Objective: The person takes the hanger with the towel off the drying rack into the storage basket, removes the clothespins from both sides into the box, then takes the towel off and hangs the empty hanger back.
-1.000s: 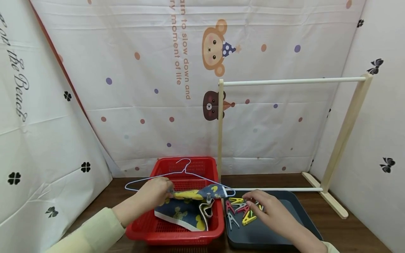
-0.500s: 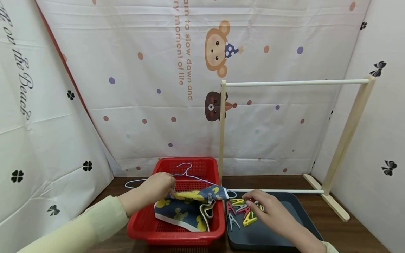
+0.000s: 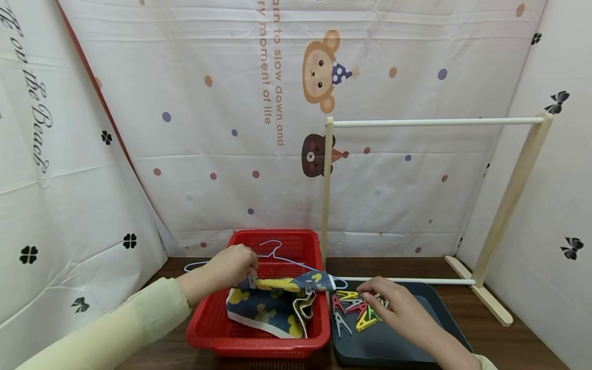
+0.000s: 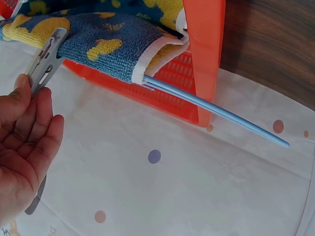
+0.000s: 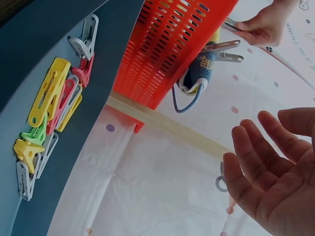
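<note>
My left hand [image 3: 233, 264] pinches a grey clothespin [image 4: 47, 61] between thumb and fingers, at the folded edge of a blue and yellow patterned towel [image 4: 115, 46]. The towel is draped over the bar of a light blue hanger [image 3: 296, 263], above and partly inside a red basket [image 3: 259, 348]. Toward the towel's right end another grey clothespin [image 3: 308, 288] grips the fold. My right hand [image 3: 393, 308] hovers with relaxed fingers and holds nothing in the right wrist view. Below it several clothespins [image 3: 365, 322] in yellow, pink, grey and green lie in a dark tray [image 3: 384, 347].
Behind the tray stands a wooden rack with a white top rail [image 3: 435, 123] and a lower rail [image 3: 407, 281]. One wooden post [image 3: 327, 195] rises just behind the basket's right side. Printed cloth [image 3: 208, 128] forms the back and sides around the brown table [image 3: 430, 267].
My left hand has turned and shifted slightly at the towel's fold, and the grey clothespin there now shows. The hanger's hook sits a little lower. My right hand stays nearly still.
</note>
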A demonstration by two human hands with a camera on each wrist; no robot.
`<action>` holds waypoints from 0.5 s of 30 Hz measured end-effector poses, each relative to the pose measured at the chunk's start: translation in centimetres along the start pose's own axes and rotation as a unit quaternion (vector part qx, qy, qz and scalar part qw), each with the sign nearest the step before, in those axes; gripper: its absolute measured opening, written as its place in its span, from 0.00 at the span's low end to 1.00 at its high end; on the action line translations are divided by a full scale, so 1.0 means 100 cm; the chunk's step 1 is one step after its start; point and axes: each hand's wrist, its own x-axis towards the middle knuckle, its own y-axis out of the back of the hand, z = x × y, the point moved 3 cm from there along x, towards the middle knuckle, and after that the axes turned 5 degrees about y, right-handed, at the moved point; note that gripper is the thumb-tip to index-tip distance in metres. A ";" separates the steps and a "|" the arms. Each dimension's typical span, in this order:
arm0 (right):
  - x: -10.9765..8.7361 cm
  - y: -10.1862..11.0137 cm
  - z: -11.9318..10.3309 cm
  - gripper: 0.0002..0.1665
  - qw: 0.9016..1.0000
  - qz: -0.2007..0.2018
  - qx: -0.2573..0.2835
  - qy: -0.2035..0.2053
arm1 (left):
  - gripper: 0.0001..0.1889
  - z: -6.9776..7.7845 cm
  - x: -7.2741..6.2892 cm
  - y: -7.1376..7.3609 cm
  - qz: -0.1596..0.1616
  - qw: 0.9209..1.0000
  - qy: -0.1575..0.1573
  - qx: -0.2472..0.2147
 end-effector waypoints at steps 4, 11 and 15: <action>0.001 0.000 0.000 0.10 1.000 0.001 0.001 0.008 | 0.03 0.000 0.000 0.003 0.004 1.000 -0.010 -0.007; 0.003 0.002 -0.002 0.09 1.000 0.012 -0.010 0.025 | 0.04 -0.001 0.002 0.010 0.012 1.000 -0.005 -0.002; 0.005 0.004 -0.005 0.09 0.999 0.021 -0.011 0.032 | 0.03 -0.001 0.003 0.013 0.014 1.000 -0.004 -0.003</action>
